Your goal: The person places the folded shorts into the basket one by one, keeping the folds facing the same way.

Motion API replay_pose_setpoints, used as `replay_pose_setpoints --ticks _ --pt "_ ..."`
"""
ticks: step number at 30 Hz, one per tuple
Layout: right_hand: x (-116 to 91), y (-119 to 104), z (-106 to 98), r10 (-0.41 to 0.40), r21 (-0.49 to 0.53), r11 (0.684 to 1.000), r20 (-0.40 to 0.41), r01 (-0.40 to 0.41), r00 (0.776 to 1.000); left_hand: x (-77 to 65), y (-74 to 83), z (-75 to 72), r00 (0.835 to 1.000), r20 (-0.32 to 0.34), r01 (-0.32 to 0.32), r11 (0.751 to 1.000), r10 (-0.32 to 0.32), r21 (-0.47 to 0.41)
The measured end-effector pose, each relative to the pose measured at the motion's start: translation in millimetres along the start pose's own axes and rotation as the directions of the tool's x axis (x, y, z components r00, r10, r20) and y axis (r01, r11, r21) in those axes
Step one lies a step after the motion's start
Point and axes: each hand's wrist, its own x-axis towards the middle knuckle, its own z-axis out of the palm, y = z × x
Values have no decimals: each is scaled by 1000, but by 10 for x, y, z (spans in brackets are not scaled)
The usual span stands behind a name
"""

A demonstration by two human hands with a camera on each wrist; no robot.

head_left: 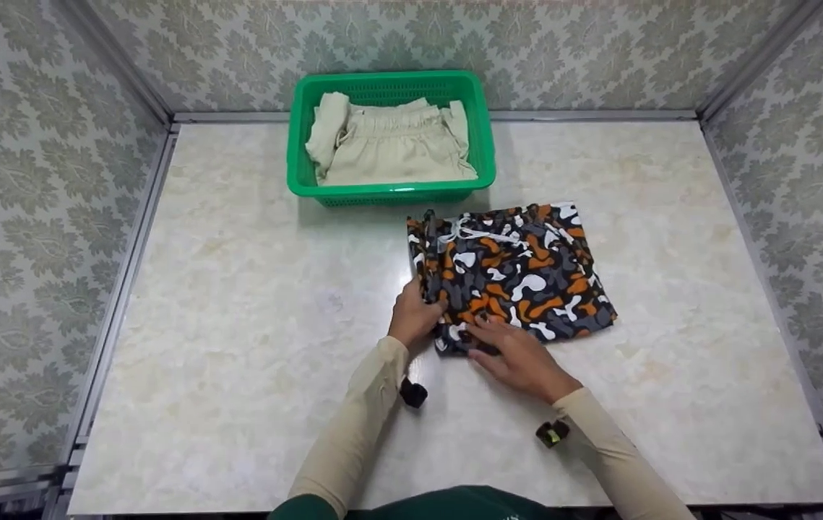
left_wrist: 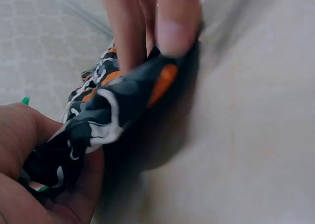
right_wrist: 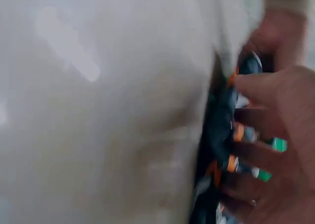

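A pair of black, grey, orange and white patterned shorts (head_left: 527, 282) lies folded on the table, its white drawstring at the far edge. My left hand (head_left: 416, 315) grips the folded left side, thumb and fingers on either side of the cloth; the left wrist view shows the left hand (left_wrist: 44, 170) holding a fold. On the near edge rests my right hand (head_left: 519, 359), its fingers spread over the cloth. In the right wrist view the right hand (right_wrist: 275, 130) has its thumb along the shorts' edge, somewhat blurred.
Behind the shorts stands a green plastic basket (head_left: 485, 137) holding folded beige clothing (head_left: 400, 148) with a gathered waistband. The pale marbled table (head_left: 252, 303) is enclosed by patterned walls (head_left: 252, 50) at the back and both sides.
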Motion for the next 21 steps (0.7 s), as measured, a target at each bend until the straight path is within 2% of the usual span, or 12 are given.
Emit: replay_pose_setpoints --ticks 2,4,7,9,10,12,15,18,21 --pt "-31 94 -64 59 152 987 -65 -49 996 -29 -63 -72 1000 17 9 999 -8 -51" --pt "-42 208 -149 132 239 967 -157 -92 979 -54 -125 -150 999 36 29 994 -25 -106" --pt "-43 384 -299 261 269 945 -286 -184 922 -86 -221 -267 998 38 47 989 -42 -143" --pt "-42 488 -394 366 298 914 -306 -277 879 -106 -275 -340 998 32 55 987 -51 -149" --pt "-44 532 -439 424 327 886 -288 -328 859 -115 -302 -374 998 27 53 989 -50 -139" --pt "-51 595 -526 537 400 808 -202 -432 819 -137 -344 -434 998 25 55 991 -53 -123" --pt "-40 628 -641 655 524 652 -25 -548 755 -163 -393 -503 998 17 65 992 -64 -111" --pt "7 624 -738 707 627 497 107 -600 699 -180 -421 -551 997 -2 79 989 -80 -125" --pt "48 635 -810 716 718 368 187 -591 673 -185 -439 -572 996 -18 85 987 -88 -137"
